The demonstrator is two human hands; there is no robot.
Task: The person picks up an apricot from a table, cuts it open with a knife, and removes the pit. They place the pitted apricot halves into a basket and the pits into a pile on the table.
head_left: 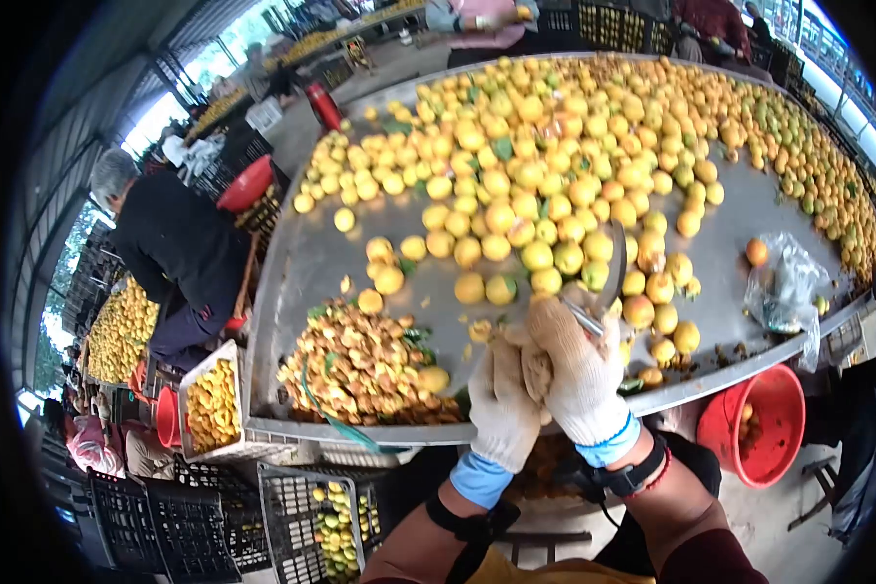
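My right hand point(584, 375), in a white knit glove, is closed on a knife point(615, 268) with a curved blade pointing up and away from me over the fruit. My left hand point(504, 401), gloved too, is pressed against the right one with its fingers curled; what lies in it is hidden. Both are above the near edge of a metal table point(360, 292). Just beyond them spreads a large heap of yellow-orange fruit point(555, 175), apricot-like in look. To the left of my left hand lies a pile of cut fruit pieces point(360, 365).
A clear plastic bag point(786, 292) lies on the table's right side. Below that edge stands a red bucket point(754, 428). Crates of fruit point(214, 409) line the left. A dark-clothed person point(180, 253) bends there. A red flask point(323, 105) stands at the far left corner.
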